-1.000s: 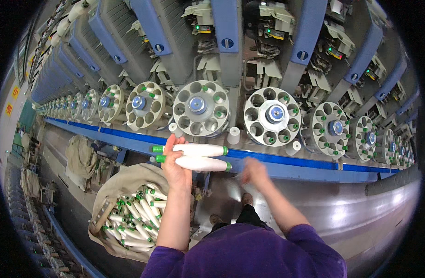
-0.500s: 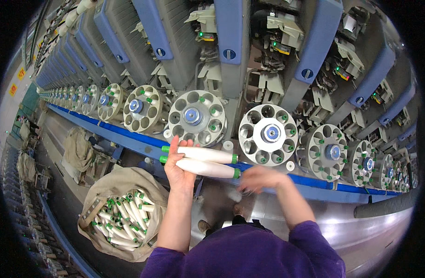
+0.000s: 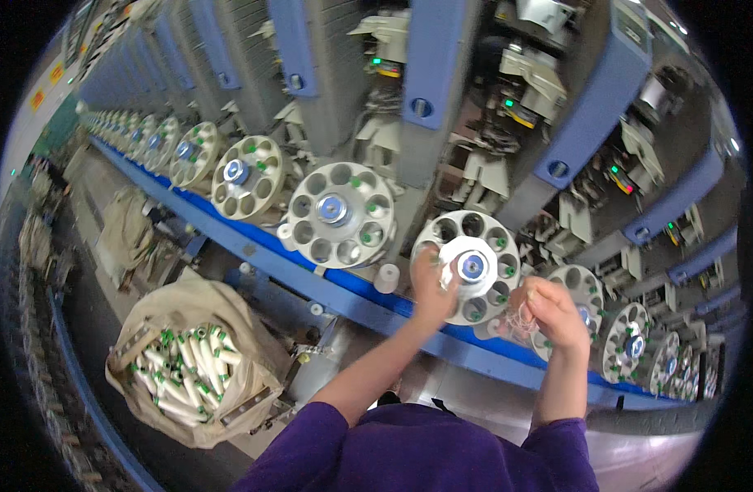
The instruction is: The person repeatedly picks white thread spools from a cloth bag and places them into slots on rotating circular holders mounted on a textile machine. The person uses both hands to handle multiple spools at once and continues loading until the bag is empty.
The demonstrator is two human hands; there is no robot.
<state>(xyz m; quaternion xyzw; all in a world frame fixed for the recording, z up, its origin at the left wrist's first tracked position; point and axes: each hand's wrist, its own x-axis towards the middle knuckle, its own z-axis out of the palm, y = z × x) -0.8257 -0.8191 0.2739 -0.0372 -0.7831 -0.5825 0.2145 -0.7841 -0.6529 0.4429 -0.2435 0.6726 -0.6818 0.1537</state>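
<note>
While bobbins [image 3: 198,361] are lying in a cloth bag [image 3: 252,334] at near left, likely for easy reach, the left hand [image 3: 432,287] is covering the left side of a round holder [image 3: 481,289] — grip unclear in the blur — and the right hand [image 3: 555,312] is clenching loose thread [image 3: 520,325] beside the holder's right edge.
</note>
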